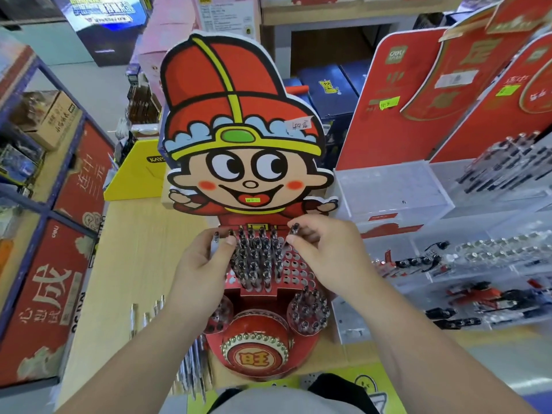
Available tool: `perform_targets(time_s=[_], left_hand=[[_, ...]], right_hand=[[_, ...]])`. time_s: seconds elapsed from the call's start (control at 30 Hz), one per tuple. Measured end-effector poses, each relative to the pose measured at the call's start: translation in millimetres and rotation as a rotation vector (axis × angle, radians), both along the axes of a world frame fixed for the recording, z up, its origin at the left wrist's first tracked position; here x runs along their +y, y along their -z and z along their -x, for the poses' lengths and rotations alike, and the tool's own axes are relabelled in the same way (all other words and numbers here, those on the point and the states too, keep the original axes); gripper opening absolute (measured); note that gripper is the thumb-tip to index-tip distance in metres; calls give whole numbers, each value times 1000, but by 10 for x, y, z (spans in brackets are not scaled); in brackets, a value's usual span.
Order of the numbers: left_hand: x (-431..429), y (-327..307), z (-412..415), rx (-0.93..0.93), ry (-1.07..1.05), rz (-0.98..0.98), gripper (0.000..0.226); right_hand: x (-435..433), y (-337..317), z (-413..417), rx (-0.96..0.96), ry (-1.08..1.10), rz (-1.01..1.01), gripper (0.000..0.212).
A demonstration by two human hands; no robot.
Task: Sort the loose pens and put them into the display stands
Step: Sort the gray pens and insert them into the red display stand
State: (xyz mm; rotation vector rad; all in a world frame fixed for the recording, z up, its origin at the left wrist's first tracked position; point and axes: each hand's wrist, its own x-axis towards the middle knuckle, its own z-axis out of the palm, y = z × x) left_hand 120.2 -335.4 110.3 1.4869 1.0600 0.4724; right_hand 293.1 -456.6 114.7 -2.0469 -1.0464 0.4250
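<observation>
While the left hand [203, 264] pinches a clear, dark-capped pen [215, 239] at the back-left corner of the red cardboard cartoon-figure stand [257, 294], the right hand [325, 252] pinches a second pen [294, 230], prob. upright, just above the empty holes [294, 264], rt side.

Bright, even shop light; soft shadows; edges curved and blurred.

Display stand [248, 144]: red cardboard cartoon figure, stood upright, with a perforated red tray at its foot.
Standing pens [257, 258]: dark-capped, packed upright in the tray's left and middle holes.
Left pen [215, 239]: pinched by the left hand [203, 270] at the tray's back left corner.
Right pen [294, 230]: pinched by the right hand [325, 252] at the tray's back right corner.
Loose pens [194, 369]: apparently heaped at the stand's front left; blurred.
</observation>
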Motion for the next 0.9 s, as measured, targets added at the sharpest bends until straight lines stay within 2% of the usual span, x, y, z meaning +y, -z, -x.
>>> perform_targets(time_s=[0.13, 0.4, 0.57, 0.9], left_hand=[[-10, -3, -8, 11, -32, 54, 15], [18, 8, 32, -4, 6, 57, 20], [18, 19, 44, -23, 8, 73, 19], [26, -19, 72, -60, -39, 106, 17]], right_hand=[[15, 25, 25, 67, -3, -11, 19], [66, 25, -21, 44, -87, 85, 25], [93, 36, -36, 50, -85, 75, 26], [130, -23, -35, -8, -125, 98, 19]])
